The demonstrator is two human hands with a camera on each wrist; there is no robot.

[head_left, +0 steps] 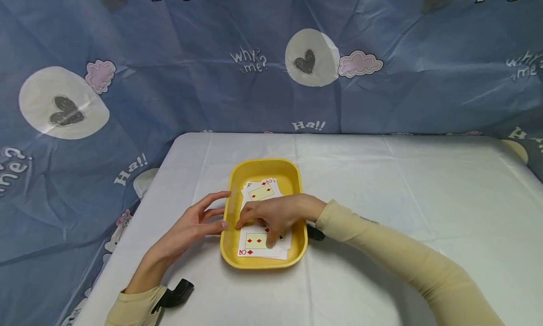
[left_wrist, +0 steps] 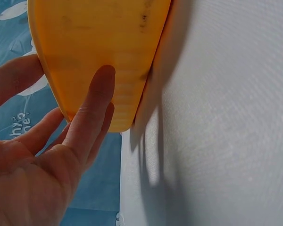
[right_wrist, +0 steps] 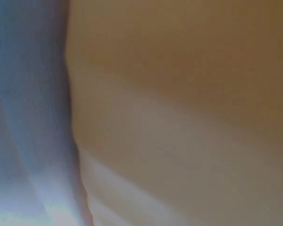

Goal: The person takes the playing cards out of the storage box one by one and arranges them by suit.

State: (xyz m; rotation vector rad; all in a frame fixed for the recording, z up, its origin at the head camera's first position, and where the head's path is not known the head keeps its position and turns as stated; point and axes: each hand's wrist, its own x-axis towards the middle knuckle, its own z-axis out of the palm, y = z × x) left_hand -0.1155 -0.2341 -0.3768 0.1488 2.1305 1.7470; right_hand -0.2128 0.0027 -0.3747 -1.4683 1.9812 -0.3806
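Note:
A yellow tray (head_left: pixel 263 264) on the white table holds a loose pile of playing cards (head_left: pixel 260 190), some marked with red diamonds. My right hand (head_left: pixel 277 213) reaches over the tray's right rim and lies across the middle of the cards. Its fingers bend down at their left edge, while the thumb points toward a lower diamond card (head_left: pixel 251 241). Whether it pinches a card I cannot tell. Against the tray's left side rests my left hand (head_left: pixel 192 227), fingers spread. In the left wrist view its fingertips meet the tray's outer wall (left_wrist: pixel 127 28) and rim.
The white cloth (head_left: pixel 382 184) spreads around the tray, backed by a blue printed curtain (head_left: pixel 212 95). A black wrist device (head_left: pixel 178 294) sits at the left cuff, and another dark piece (head_left: pixel 316 232) lies under the right wrist. A blurred tan surface (right_wrist: pixel 179 113) fills most of the right wrist view.

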